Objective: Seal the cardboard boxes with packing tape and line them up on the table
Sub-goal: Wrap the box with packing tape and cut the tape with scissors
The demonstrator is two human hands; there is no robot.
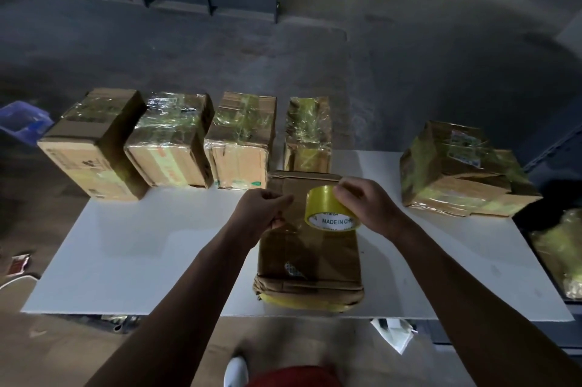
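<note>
A brown cardboard box [310, 256] lies lengthwise in the middle of the white table [132, 254], with yellow tape along its near bottom edge. My right hand [365, 202] grips a yellow roll of packing tape [330, 208] above the box's top face. My left hand [263, 208] pinches the free end of the tape, a short clear strip stretching between hand and roll. Several taped boxes [171, 139] stand in a row along the table's far edge.
A larger taped box [463, 171] sits at the table's far right. A blue bin [22, 122] stands on the floor at left. Another wrapped item [563, 254] lies past the table's right edge. White paper [393, 333] hangs below the near edge.
</note>
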